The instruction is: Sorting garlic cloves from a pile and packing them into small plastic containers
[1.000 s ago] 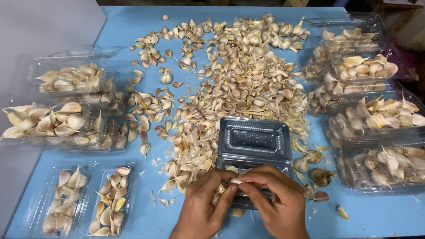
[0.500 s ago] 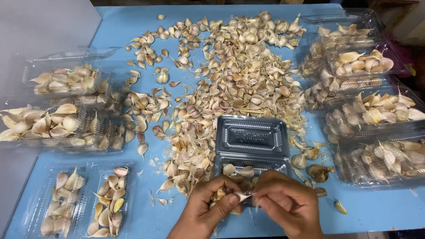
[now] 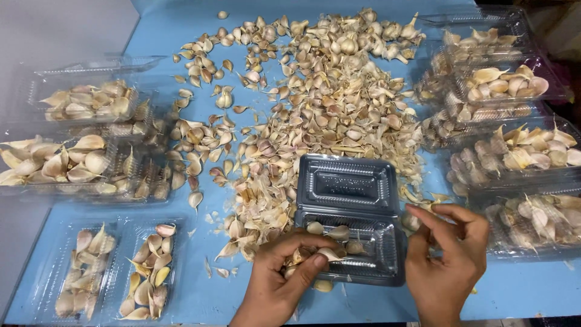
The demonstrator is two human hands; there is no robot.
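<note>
Pinching a garlic clove (image 3: 328, 254) in my left hand (image 3: 284, 281) over the open clear box (image 3: 351, 221), my right hand (image 3: 448, 254) hovers beside it, fingers loosely curled, holding nothing.

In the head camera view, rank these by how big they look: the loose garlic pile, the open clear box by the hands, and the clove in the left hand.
Largest to smallest:
1. Garlic pile, spread across the blue table.
2. Open clear box.
3. Clove pinched in the left hand, clearly smallest.

Your blue desk (image 3: 181, 24) carries a loose garlic clove pile (image 3: 327, 91), filled clear clamshell packs (image 3: 85, 103) both sides, one open clamshell (image 3: 351, 188) up front.
</note>
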